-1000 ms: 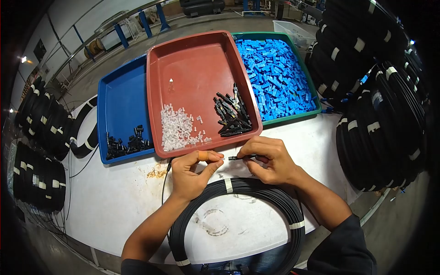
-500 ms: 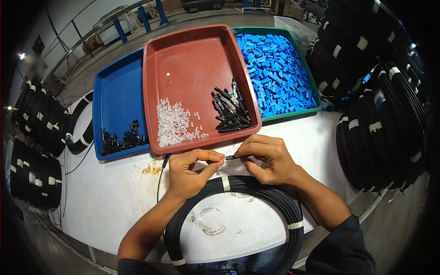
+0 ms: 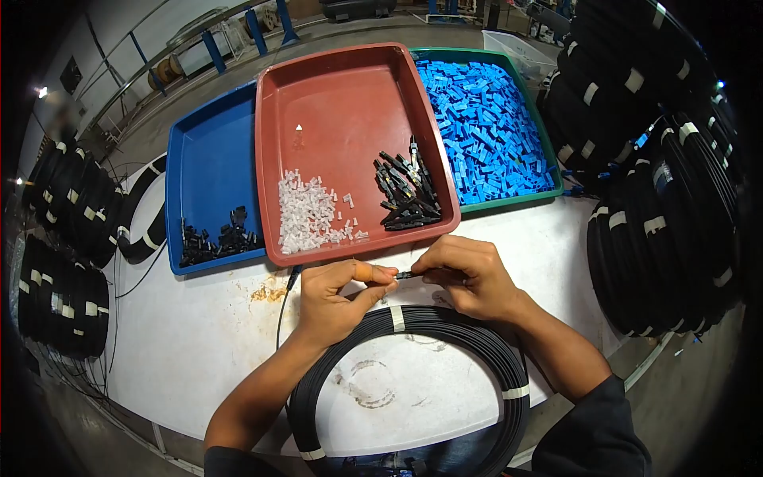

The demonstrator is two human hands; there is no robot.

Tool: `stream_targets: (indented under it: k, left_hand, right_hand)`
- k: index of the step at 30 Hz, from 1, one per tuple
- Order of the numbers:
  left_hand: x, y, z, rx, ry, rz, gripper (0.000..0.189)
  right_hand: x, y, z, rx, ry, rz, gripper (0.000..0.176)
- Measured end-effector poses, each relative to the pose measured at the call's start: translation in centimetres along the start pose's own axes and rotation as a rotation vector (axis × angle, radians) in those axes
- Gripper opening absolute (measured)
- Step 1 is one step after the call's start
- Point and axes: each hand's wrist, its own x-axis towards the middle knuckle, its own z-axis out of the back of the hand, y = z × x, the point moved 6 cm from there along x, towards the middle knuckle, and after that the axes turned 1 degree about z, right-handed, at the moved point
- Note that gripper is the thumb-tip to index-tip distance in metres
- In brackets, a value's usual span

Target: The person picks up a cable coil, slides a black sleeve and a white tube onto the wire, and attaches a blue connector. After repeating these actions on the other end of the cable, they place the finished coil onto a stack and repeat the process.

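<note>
A small dark cable connector shows between my two hands, above the top of a black cable coil with white tape bands. My left hand, with an orange wrap on one finger, pinches its left end, and the fingertips hide what else is there. Thumb and fingers of my right hand close on the connector's right end. Just beyond the hands, a red tray holds small white clear-looking pieces and a pile of black connectors.
At the left, a blue tray holds small black parts. A green tray at the right is filled with blue clips. Taped black coils are stacked at the right and left of the white table.
The view has shifted slightly, so the trays appear a little further right. Both hands stay together at the connector, the right fingers slightly changed in pose.
</note>
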Motion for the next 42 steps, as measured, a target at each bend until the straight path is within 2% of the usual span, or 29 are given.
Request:
stream_targets:
  k: [2,7,11,16,19,42]
  left_hand:
    - [0.0,0.0,-0.1,-0.004,0.005,0.007,0.021]
    - [-0.1,0.0,0.0,-0.017,-0.009,0.009,0.042]
    - [-0.1,-0.1,-0.1,-0.026,0.025,0.022,0.045]
    - [-0.1,0.3,-0.3,-0.097,0.071,0.155,0.048]
    - [0.0,-0.2,-0.4,-0.087,0.125,0.068,0.049]
    - [0.1,-0.3,-0.8,-0.066,0.19,0.066,0.051]
  right_hand:
    - [-0.1,-0.3,0.0,0.03,-0.078,-0.142,0.028]
    - [-0.1,-0.1,-0.1,-0.031,-0.018,-0.114,0.029]
    - [-0.2,0.3,-0.4,-0.107,0.035,-0.028,0.029]
    - [-0.3,0.6,-0.5,-0.138,0.061,-0.027,0.028]
    - [-0.3,0.6,-0.5,-0.138,0.066,-0.017,0.026]
    - [-0.3,1.1,-1.0,-0.123,0.077,0.024,0.026]
